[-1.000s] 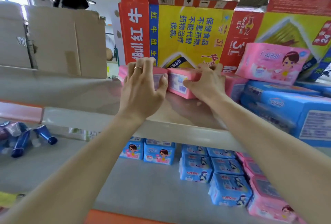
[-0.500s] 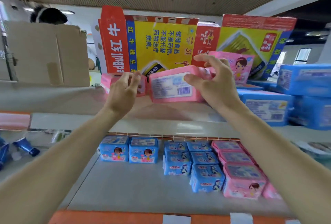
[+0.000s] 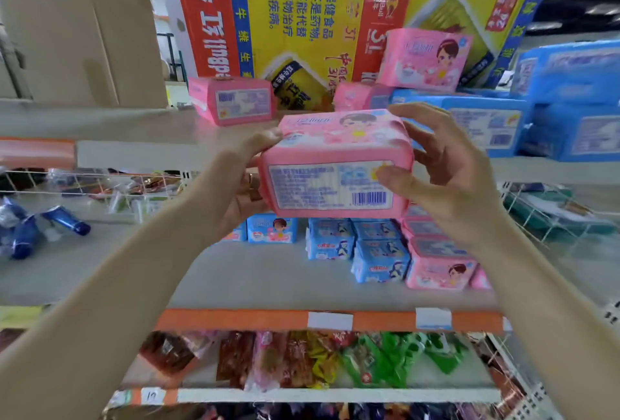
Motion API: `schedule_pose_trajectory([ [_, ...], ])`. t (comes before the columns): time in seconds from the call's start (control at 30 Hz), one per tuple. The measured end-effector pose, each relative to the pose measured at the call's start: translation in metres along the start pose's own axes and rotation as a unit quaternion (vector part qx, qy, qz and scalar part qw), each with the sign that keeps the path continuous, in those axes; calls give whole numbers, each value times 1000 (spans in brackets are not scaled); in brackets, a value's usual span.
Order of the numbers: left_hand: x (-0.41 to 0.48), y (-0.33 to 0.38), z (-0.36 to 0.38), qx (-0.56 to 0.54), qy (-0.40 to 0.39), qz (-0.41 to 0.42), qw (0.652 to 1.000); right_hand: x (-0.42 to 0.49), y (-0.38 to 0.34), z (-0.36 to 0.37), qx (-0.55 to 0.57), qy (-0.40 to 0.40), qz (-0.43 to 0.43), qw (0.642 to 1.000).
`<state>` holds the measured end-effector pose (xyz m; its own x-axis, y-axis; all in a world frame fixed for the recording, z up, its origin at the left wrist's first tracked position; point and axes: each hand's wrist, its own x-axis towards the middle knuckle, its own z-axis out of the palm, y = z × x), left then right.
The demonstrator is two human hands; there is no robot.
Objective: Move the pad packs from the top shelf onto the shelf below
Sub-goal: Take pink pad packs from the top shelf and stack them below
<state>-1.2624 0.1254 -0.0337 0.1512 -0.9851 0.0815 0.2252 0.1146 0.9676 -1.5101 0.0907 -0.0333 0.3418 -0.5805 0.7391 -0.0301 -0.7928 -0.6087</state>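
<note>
A pink pad pack (image 3: pixel 335 164) hangs in the air in front of the top shelf's edge (image 3: pixel 134 154), barcode side toward me. My left hand (image 3: pixel 241 188) grips its left end and my right hand (image 3: pixel 443 178) holds its right end with thumb on the label. Another pink pack (image 3: pixel 235 101) lies on the top shelf behind, and a third pink pack (image 3: pixel 422 57) rests on blue packs (image 3: pixel 486 124) at the right. On the shelf below (image 3: pixel 251 275), blue packs (image 3: pixel 379 252) and pink packs (image 3: pixel 439 265) lie in rows.
Tall red and yellow cartons (image 3: pixel 295 17) stand at the back of the top shelf, a brown cardboard box (image 3: pixel 77 40) at its left. Blue tubes (image 3: pixel 43 225) lie left on the lower shelf. Wire dividers (image 3: pixel 550 218) bound it at right. Snack bags (image 3: pixel 318 359) fill the shelf beneath.
The pink pack has come off the top shelf toward me and lower. My left hand has left the other pink pack and now grips this one together with my right hand.
</note>
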Motion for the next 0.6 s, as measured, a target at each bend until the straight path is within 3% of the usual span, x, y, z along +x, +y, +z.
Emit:
schedule_pose_trajectory([
  [0.3, -33, -60, 5, 70, 44, 23, 996, -89, 20, 9, 96, -19, 229, 969],
  [0.6, -43, -109, 19, 123, 15, -27, 992, -131, 22, 3, 84, 9, 323, 943],
])
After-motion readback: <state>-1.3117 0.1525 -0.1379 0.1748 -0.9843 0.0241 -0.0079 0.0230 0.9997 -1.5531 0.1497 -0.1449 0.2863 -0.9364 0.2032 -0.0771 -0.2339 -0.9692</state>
